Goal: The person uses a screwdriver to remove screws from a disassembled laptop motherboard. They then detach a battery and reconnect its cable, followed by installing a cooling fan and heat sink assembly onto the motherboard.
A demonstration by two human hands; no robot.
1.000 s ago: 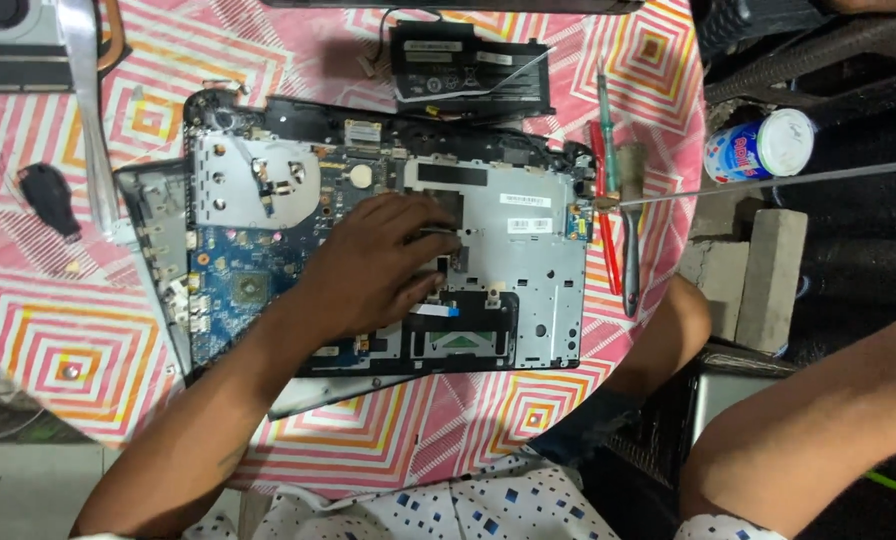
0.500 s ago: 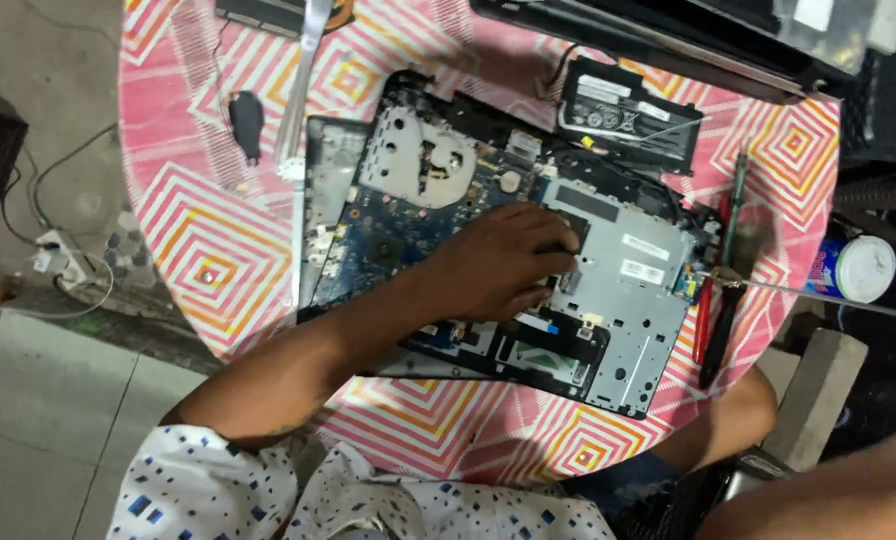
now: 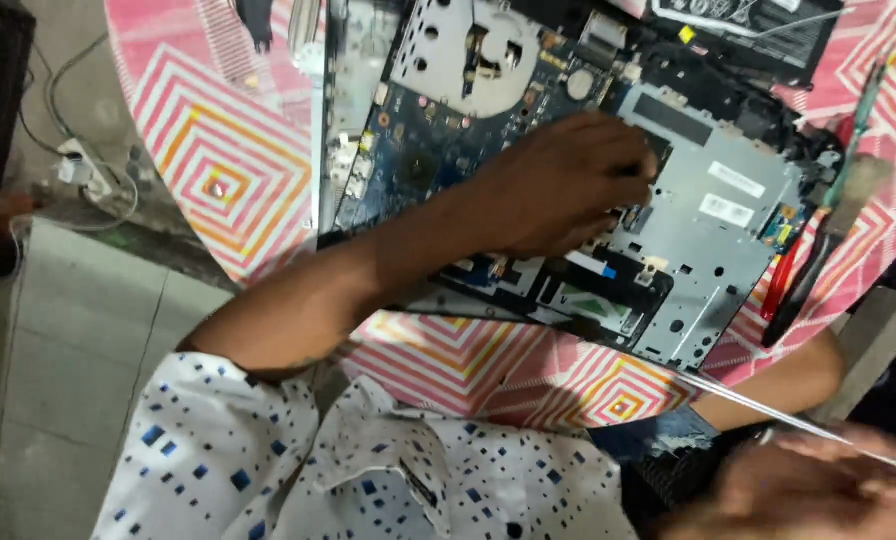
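An opened laptop base (image 3: 708, 230) lies on a round table with its blue circuit board (image 3: 408, 150) and silver fan plate (image 3: 458, 50) bare. My left hand (image 3: 568, 185) rests on the middle of it, fingers bent. The fingertips press down at a black part (image 3: 668, 115) and hide what lies under them. My right hand (image 3: 818, 490) is a blur at the lower right, off the table edge. A long thin metal rod (image 3: 728, 392) runs into it.
A pink cloth with a diamond pattern (image 3: 218, 170) covers the table. A black battery pack (image 3: 738, 20) lies beyond the laptop. Red-handled and green-handled tools (image 3: 803, 255) lie to its right. A power strip with cables (image 3: 78, 170) sits on the tiled floor at left.
The view has swung and closed in, so the laptop looks larger and tilted. My left hand stays on the same spot. My right hand has come into view at the lower right.
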